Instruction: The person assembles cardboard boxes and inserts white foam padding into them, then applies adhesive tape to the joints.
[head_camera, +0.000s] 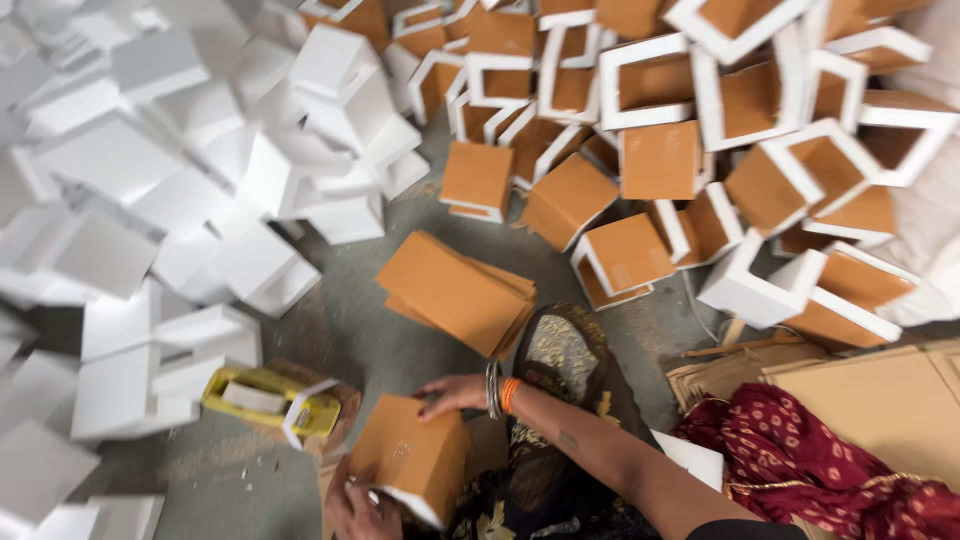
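Head view: both hands (400, 450) on orange box (410, 455)

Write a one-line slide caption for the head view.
Both hands, left hand and right hand, hold an orange cardboard-faced white foam box beside a yellow tape dispenser, amid piles of white foam pieces.

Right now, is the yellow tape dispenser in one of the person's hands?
No, the yellow tape dispenser lies on the floor; both hands grip an orange box.
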